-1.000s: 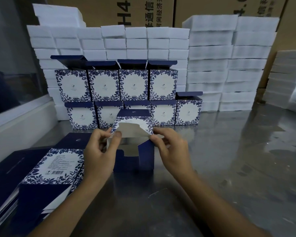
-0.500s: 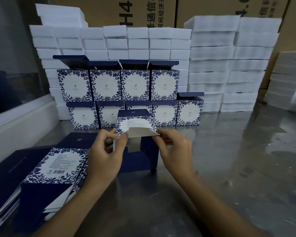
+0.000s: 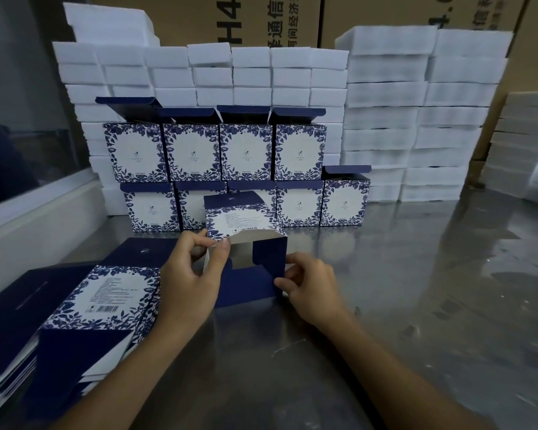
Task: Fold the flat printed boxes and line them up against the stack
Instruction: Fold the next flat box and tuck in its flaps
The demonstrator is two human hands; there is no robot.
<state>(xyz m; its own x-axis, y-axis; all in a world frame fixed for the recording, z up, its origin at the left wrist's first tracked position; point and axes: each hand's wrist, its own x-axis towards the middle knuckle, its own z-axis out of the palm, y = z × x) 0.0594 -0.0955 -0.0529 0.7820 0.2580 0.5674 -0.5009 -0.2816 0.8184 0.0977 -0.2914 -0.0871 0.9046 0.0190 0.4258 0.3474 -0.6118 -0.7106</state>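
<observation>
A half-folded blue-and-white floral box stands on the steel table, its open end facing me with grey flaps showing. My left hand pinches the box's left flap between thumb and fingers. My right hand pinches the lower right corner of its dark blue side. Behind it, folded boxes stand in two rows against the stack of white foam blocks, lids raised. A pile of flat printed boxes lies at my left.
Taller stacks of white foam rise at the back right and far right. Brown cartons stand behind them. A white ledge with a window runs along the left. The steel table stretches to the right.
My right hand has dropped from the top flap to the box's lower right corner. The flap at the open end is folded further in, and the box stands squarer.
</observation>
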